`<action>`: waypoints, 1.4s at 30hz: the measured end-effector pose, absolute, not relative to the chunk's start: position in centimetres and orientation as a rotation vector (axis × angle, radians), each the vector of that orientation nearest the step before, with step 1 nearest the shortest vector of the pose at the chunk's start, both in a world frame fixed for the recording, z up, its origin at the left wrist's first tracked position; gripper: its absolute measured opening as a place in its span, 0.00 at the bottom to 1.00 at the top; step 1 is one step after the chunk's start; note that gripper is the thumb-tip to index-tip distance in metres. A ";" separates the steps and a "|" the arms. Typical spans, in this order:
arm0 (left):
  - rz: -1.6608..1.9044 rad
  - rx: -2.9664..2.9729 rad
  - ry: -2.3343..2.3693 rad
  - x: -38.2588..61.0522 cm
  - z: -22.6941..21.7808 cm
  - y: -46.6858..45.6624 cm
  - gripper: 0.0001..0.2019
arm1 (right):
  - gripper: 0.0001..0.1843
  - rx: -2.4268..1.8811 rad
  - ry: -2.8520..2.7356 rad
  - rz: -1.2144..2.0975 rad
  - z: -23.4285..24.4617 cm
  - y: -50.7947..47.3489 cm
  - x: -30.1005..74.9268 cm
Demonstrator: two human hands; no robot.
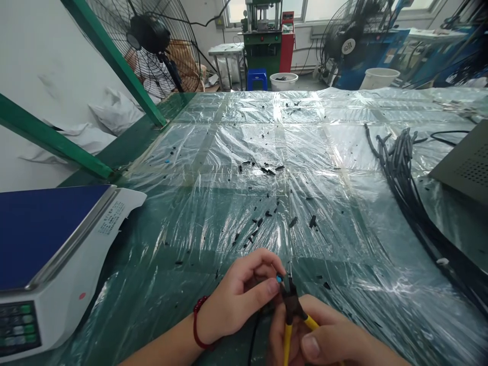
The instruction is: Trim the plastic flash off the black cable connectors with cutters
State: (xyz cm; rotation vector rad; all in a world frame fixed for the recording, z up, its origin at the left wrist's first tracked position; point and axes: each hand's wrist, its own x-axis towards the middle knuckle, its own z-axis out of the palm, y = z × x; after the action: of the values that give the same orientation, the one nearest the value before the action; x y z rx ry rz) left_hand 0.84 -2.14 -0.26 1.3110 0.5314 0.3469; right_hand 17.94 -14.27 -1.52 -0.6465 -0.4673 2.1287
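Over plastic [206,208], the left hand [238,297] pinches a blue bit [279,279] — mostly hidden — the right hand [328,328] gripping pliers [293,306].

The green bench [177,104] is spread with a clear, crinkled plastic sheet [213,213], shiny toward the far end, with bands of tape showing along it. I see black scraps [268,171] scattered down its middle, and one small blue bit [166,161] off to the left. On the worker's near left sits a weighing scale [80,259] with a blue top. Along the right, a bundle of dark cables [406,188] runs lengthwise, close by a grey box [465,162] with rows of holes.
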 end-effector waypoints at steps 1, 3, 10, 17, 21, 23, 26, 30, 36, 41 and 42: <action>0.360 1.305 0.541 0.8 -0.3 -2.2 0.15 | 0.21 -0.679 -0.477 2.116 -1.6 -14.3 18.0; 0.378 1.302 0.559 0.8 -0.4 -2.2 0.15 | 0.20 -0.743 -0.486 2.108 -1.6 -14.3 18.2; 0.395 1.286 0.471 0.6 -0.9 -2.0 0.12 | 0.19 -0.692 -0.532 2.185 -1.2 -13.4 18.3; 0.414 1.286 0.437 0.4 -1.1 -2.0 0.13 | 0.18 -0.713 -0.570 2.156 -1.1 -13.5 18.3; 0.409 1.257 0.416 0.5 -1.2 -2.1 0.12 | 0.21 -0.716 -0.672 2.174 -1.4 -13.3 18.3; 0.414 1.242 0.399 0.5 -1.2 -2.2 0.11 | 0.21 -0.702 -0.689 2.170 -1.5 -13.3 18.3; 0.429 1.245 0.377 0.5 -1.2 -2.2 0.10 | 0.20 -0.679 -0.653 2.165 -1.6 -13.4 18.2; 0.441 1.265 0.345 0.4 -1.3 -2.1 0.09 | 0.18 -0.658 -0.538 2.138 -1.6 -13.8 18.1; 0.483 1.340 0.305 0.1 -1.7 -1.9 0.07 | 0.25 -0.600 -0.478 2.157 -2.7 -14.0 17.3; 0.579 1.446 0.235 0.1 -2.1 -1.5 0.10 | 0.30 -0.595 -0.401 2.133 -3.3 -13.7 16.7; 0.598 1.455 0.204 0.2 -2.1 -1.4 0.10 | 0.30 -0.594 -0.392 2.139 -3.3 -13.7 16.7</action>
State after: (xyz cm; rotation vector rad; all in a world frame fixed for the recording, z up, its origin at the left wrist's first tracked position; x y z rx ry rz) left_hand 0.15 -1.41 -2.06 1.4552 0.2042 0.5982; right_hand 16.68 -13.68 -3.32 -0.5937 -0.3925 2.1386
